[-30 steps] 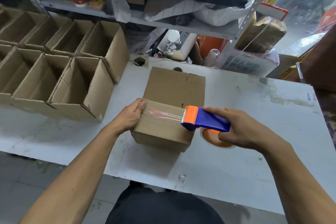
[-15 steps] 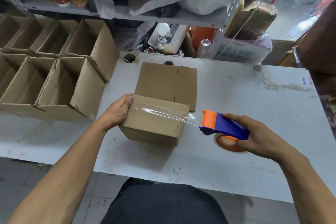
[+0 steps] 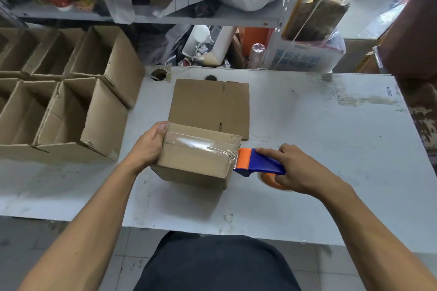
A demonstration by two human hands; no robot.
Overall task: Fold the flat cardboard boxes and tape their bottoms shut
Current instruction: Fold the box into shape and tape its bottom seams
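- The cardboard box (image 3: 197, 156) sits bottom-up near the front edge of the white counter (image 3: 319, 125), a little left of centre, turned slightly askew.
- The left hand (image 3: 149, 146) grips the box's left end, thumb hooked over the top edge and the rest of the hand against the side.
- A strip of clear tape (image 3: 201, 145) runs shiny across the closed flaps from that thumb to the right-hand edge, where it bends down over the corner.
- The right hand (image 3: 300, 169) is wrapped round the blue body of the tape dispenser (image 3: 257, 163), index finger stretched along its top.
- The dispenser's orange head is right against the box's right side, just below the top edge.
- Behind the box, touching its far side, a flat cardboard box (image 3: 210, 104) lies on the counter.
- On the left of the counter stands a cluster of folded boxes (image 3: 71, 101), open ends up, packed side by side in rows.
- Beyond the counter, a cluttered shelf (image 3: 189, 16) carries bags and cardboard.
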